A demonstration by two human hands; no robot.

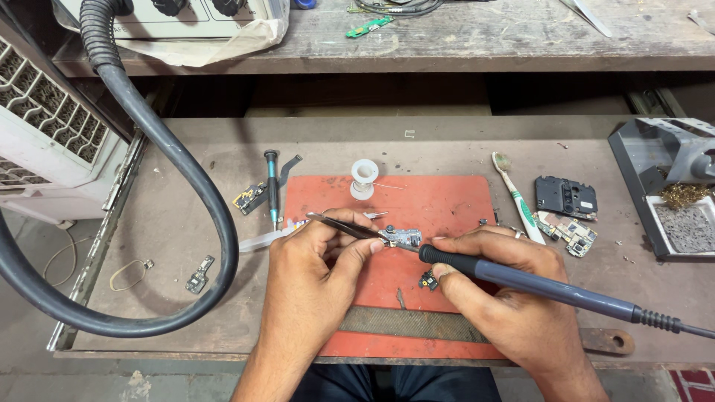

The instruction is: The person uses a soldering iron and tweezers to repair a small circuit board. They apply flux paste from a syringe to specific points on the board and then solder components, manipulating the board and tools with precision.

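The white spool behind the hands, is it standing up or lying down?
Standing up. The white spool rests on one flat end at the back edge of the red mat, its hole facing up, with a thin wire end sticking out sideways.

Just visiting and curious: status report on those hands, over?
Left hand pinches tweezers on small part. Right hand holds soldering iron, tip at part. Red mat underneath; nothing in the way.

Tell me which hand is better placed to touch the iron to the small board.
Right. The right hand holds the iron, tip at the small board. The left hand is busy pinching tweezers on it.
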